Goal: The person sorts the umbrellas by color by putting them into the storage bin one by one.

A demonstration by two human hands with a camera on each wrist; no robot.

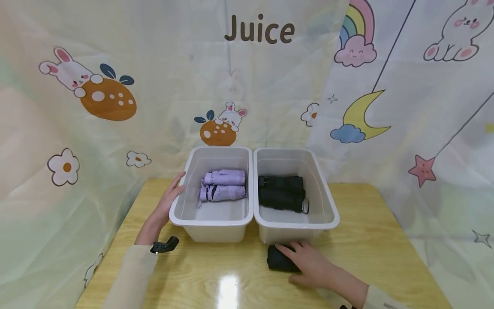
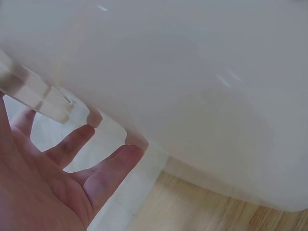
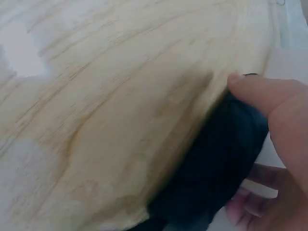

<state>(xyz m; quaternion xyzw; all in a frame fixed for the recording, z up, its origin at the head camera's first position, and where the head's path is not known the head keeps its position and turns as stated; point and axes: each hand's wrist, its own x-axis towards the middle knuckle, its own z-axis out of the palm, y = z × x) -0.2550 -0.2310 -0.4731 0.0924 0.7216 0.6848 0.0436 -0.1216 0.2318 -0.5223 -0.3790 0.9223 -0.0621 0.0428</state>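
My right hand [image 1: 314, 266] grips a black folded umbrella [image 1: 278, 259] in front of the right bin. In the right wrist view, the thumb lies over one side of this black umbrella [image 3: 211, 163] and the other fingers are on its far side. My left hand [image 1: 167, 204] touches the outer left side of the left white bin [image 1: 212, 222], fingers spread and fingertips against its wall. Inside that bin lie two purple folded umbrellas [image 1: 225, 177]. Black folded umbrellas [image 1: 283, 199] lie side by side in the right white bin [image 1: 297, 225].
Both bins stand next to each other at the back of a wooden table [image 1: 193, 274]. Behind them hangs a pale curtain [image 1: 162, 86] printed with rabbits, flowers and a moon. A black band [image 1: 165, 245] sits on the left wrist.
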